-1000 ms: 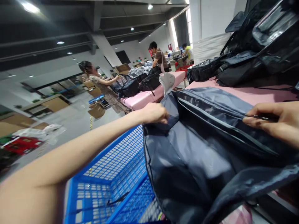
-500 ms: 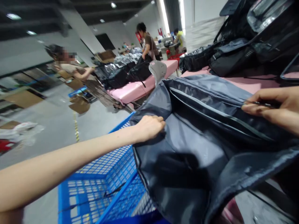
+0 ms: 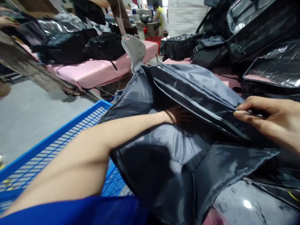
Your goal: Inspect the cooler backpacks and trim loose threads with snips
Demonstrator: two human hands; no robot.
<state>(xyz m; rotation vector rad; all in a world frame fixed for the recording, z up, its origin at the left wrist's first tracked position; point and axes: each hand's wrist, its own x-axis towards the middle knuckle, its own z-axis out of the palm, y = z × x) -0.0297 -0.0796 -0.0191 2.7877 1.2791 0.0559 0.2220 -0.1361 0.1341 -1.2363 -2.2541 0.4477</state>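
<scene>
A dark bag (image 3: 140, 97) with a grey lining is held gaping in front of me. My left hand (image 3: 179, 115) reaches deep inside it, fingers stretched out against the shadowed inner wall, just below a long pale-edged slit (image 3: 192, 107). It appears to hold nothing. At the right, my right hand (image 3: 272, 117) pinches the bag's upper edge between thumb and fingers. Something small, dark and shiny (image 3: 255, 114) shows within that hand; its kind is unclear. The bag's bottom is partly hidden in shadow.
Below left stands a blue plastic crate (image 3: 70, 134). Behind it, black bags (image 3: 65, 47) lie on a pink-covered table (image 3: 103, 73), with co-workers beside it. More black bags (image 3: 253, 34) are piled at the right. A grey chair back (image 3: 133, 50) rises behind the bag.
My left hand has let go of the bag's left edge and gone inside, its fist now opened out. My right hand keeps its pinch. The view has turned and tipped downward.
</scene>
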